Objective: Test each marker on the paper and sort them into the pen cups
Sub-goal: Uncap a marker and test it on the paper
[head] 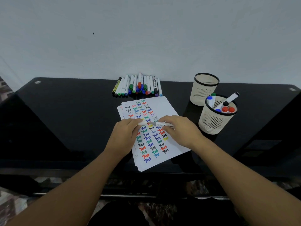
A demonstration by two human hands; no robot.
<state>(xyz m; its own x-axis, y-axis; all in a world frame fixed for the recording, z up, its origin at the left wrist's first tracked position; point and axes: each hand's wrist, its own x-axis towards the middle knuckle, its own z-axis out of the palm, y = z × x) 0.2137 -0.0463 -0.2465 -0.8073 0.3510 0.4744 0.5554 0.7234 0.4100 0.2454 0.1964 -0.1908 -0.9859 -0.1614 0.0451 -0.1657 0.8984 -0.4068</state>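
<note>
Centrally, right hand (177, 131) pinching a white marker (164, 125) by its barrel, grey tip pointing left, and left hand (126, 134) pinching a white cap (143, 123) just off that tip, both over the stack of paper (164, 108) covered in coloured "Test" words. Beyond the sheets, against the wall, a pile of untested markers (138, 86); to the right on the black glass table (65, 111), nearer pen cup (215, 121) holding several markers, touching or just beside farther pen cup (203, 88), contents not discernible.
</note>
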